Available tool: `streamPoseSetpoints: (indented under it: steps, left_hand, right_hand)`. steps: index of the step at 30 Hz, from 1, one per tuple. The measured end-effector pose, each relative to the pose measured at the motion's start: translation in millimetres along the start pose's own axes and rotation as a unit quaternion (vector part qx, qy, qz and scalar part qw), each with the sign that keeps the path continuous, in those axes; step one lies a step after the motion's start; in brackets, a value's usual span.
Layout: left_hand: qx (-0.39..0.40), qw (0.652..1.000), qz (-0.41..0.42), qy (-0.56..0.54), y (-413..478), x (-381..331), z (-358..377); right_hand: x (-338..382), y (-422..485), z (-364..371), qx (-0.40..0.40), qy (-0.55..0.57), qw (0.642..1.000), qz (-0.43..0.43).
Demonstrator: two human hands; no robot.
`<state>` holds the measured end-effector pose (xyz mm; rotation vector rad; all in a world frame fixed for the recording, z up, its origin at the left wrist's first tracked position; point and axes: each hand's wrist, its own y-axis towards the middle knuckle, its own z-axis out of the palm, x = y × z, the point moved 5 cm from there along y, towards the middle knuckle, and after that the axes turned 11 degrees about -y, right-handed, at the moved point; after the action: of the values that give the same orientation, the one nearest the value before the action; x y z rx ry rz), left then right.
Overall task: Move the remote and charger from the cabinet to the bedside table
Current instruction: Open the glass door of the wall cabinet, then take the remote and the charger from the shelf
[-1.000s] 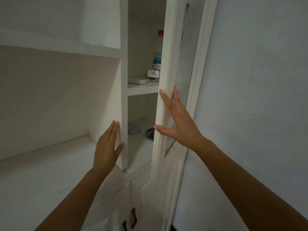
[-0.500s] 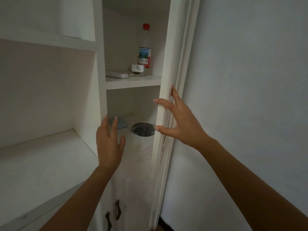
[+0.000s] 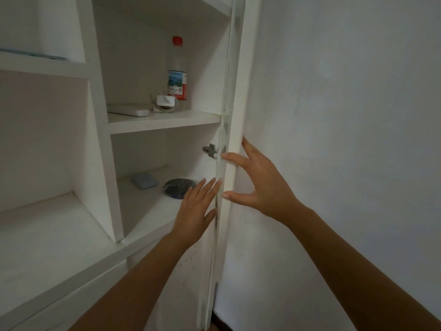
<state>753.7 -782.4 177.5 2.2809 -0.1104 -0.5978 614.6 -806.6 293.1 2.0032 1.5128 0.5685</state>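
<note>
Since half a second ago our left hand [image 3: 194, 209] has swung across from the cabinet divider to the door [image 3: 232, 130], which now stands fully open against the wall. We see the remote [image 3: 128, 110] lying flat on the upper shelf [image 3: 164, 120], well above and left of our fingertips, with the charger [image 3: 165, 102] and its coiled cable just beside it. A red-capped bottle [image 3: 177, 75] stands upright behind the charger. Below, near our left fingertips, lie a dark round object [image 3: 177, 186] and a blue pad [image 3: 144, 180]. Our right hand [image 3: 260, 187] rests spread on the door's edge, fingers apart, clasping nothing; the left is flat, fingers nearly together. Nothing blocks the upper shelf.
</note>
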Motion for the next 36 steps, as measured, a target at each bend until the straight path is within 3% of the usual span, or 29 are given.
streamPoseSetpoints:
  steps: [7, 20, 28, 36]
  left_hand:
    - [0.046, 0.999, 0.006, -0.015, 15.0, -15.9, 31.9]
    - [0.089, 0.996, 0.022, -0.007, 56.3, -48.0, 83.4]
    - [0.104, 0.994, 0.014, 0.023, 86.4, -57.1, 116.7]
    - [0.111, 0.993, 0.003, 0.04, 112.2, -56.1, 139.1]
  right_hand:
    - [-28.6, -31.3, -31.8, -0.037, -0.084, 0.996, -0.008]
    - [-91.4, -79.9, -59.6, -0.055, -0.092, 0.981, 0.163]
    - [-138.1, -91.3, -60.3, -0.07, -0.194, 0.954, 0.218]
    - [-172.3, -94.8, -44.1, -0.051, -0.362, 0.908, 0.203]
